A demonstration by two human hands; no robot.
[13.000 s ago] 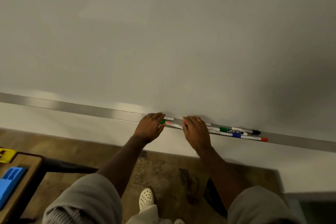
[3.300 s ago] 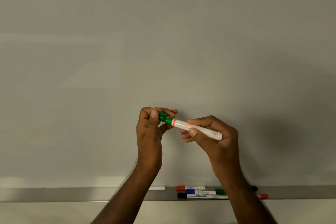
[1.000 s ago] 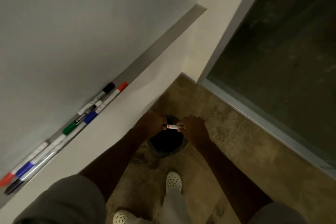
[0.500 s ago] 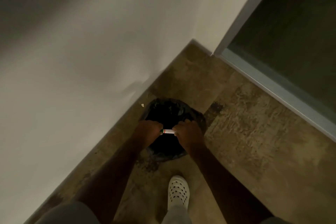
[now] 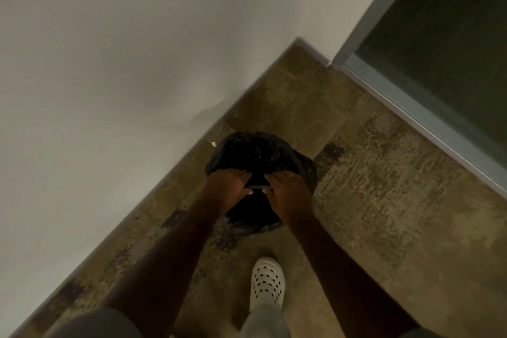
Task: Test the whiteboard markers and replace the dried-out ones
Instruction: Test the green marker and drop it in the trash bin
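Observation:
A whiteboard marker (image 5: 256, 187) shows as a thin, dim, pale bar lying level between my two hands, right over the mouth of a bin lined with a black bag (image 5: 301, 164). My left hand (image 5: 226, 186) pinches its left end and my right hand (image 5: 289, 191) pinches its right end, with both sets of fingers reaching forward over the bin opening. The marker's cap and colour are hidden by the hands and the gloom. The whiteboard and its tray are out of view.
The bin stands on mottled brown floor against a pale wall (image 5: 109, 90) on the left. A grey-framed dark glass door (image 5: 439, 63) fills the upper right. My white perforated shoe (image 5: 267, 281) is just behind the bin. A small pale scrap (image 5: 213, 143) lies by the wall.
I turned away from the whiteboard and bent over the bin. Both hands have lowered the marker closer to the bin's mouth, and it now looks dimmer.

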